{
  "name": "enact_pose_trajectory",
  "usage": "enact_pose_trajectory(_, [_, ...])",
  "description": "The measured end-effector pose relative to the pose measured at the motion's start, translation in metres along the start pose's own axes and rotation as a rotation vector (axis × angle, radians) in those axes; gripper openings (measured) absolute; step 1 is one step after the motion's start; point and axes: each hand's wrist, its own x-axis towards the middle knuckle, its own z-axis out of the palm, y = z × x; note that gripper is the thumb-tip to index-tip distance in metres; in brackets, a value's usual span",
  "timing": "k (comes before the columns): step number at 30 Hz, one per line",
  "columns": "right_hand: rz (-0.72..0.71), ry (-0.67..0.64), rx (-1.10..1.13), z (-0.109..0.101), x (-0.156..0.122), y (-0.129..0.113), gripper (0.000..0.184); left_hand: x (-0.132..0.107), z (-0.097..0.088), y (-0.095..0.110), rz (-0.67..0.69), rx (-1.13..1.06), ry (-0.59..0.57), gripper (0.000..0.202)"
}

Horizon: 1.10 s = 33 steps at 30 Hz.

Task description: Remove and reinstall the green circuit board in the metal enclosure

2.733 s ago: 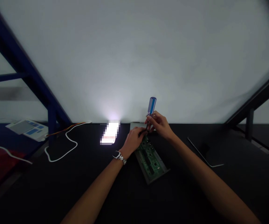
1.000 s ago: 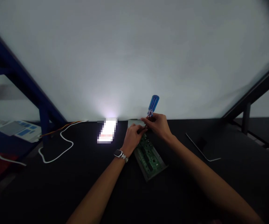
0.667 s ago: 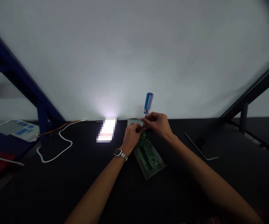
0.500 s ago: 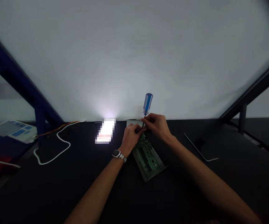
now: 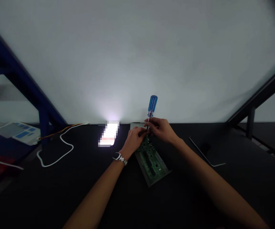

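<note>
A screwdriver (image 5: 152,104) with a clear blue handle stands nearly upright, its tip down at the far end of a green circuit board (image 5: 153,160). Round its shaft, the fingers of my right hand (image 5: 162,128) are closed. My left hand (image 5: 134,140) has its fingertips pinched together close to the screwdriver's tip, over the board's far end; whether they hold the shaft or a small part is hidden. The board lies in a grey metal tray (image 5: 142,171), slanting toward me. A watch (image 5: 120,157) is on my left wrist.
A glowing phone-like screen (image 5: 109,133), blurred out, lies left of my hands. Farther left are a white cable (image 5: 66,143) and a white panel with blue patches (image 5: 18,132). A thin bent rod (image 5: 200,151) lies to the right. The wall (image 5: 137,57) rises behind the black table.
The screwdriver handle has turned a little and leans slightly more right. My right-hand fingers have shifted on the shaft. The board keeps its place, and the view has moved slightly.
</note>
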Motion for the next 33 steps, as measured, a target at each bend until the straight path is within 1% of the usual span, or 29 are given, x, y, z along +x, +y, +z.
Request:
enact_pose_trajectory(2, [0.017,0.081,-0.025,0.002,0.0,0.002,0.029,0.0,0.001,0.001,-0.008,0.012,0.042,0.014])
enact_pose_trajectory(4, [0.022,0.167,-0.042,0.006,0.001,0.004,0.028,0.0,0.002,0.003,-0.009,0.023,0.059,0.012])
enact_pose_trajectory(6, [0.013,0.216,-0.047,0.009,0.001,0.004,0.03,0.0,0.003,0.005,-0.015,0.035,0.07,0.012])
enact_pose_trajectory(7, [0.009,0.218,-0.045,0.01,0.001,0.004,0.031,-0.001,0.003,0.005,-0.016,0.041,0.073,0.012])
enact_pose_trajectory(9, [0.01,0.185,-0.033,0.009,0.001,0.004,0.03,-0.001,0.002,0.005,-0.01,0.047,0.063,0.011])
enact_pose_trajectory(11, [0.018,0.117,-0.015,0.007,0.0,0.004,0.029,0.0,0.0,0.003,0.02,0.042,0.026,0.008])
enact_pose_trajectory(14, [0.007,0.02,-0.004,0.001,0.0,0.002,0.027,0.0,-0.002,-0.001,0.075,0.037,-0.061,0.017])
enact_pose_trajectory(16, [0.0,-0.038,-0.01,-0.002,0.001,0.0,0.026,0.0,-0.004,-0.002,0.082,0.042,-0.111,0.018])
enact_pose_trajectory(17, [-0.003,-0.064,-0.013,-0.002,0.001,-0.001,0.026,0.0,-0.005,-0.003,0.076,0.045,-0.124,0.019])
enact_pose_trajectory(19, [-0.008,-0.099,-0.024,-0.003,0.001,-0.003,0.027,0.001,-0.006,-0.002,0.062,0.058,-0.113,0.02])
enact_pose_trajectory(21, [-0.02,-0.083,-0.056,-0.004,0.0,-0.004,0.027,0.001,-0.006,0.001,0.056,0.077,-0.069,0.02])
enact_pose_trajectory(24, [-0.03,0.017,-0.127,-0.005,-0.001,-0.005,0.025,0.0,-0.004,0.003,0.038,0.098,0.012,0.014])
enact_pose_trajectory(27, [-0.03,0.084,-0.167,-0.005,0.0,-0.004,0.022,-0.001,0.0,0.004,0.006,0.111,0.055,0.015])
enact_pose_trajectory(30, [-0.031,0.083,-0.208,-0.004,0.001,-0.005,0.022,-0.002,0.002,0.004,-0.026,0.108,0.078,0.015])
enact_pose_trajectory(33, [-0.037,0.037,-0.211,-0.005,0.002,-0.007,0.019,-0.002,0.0,0.003,0.003,0.087,0.041,0.011])
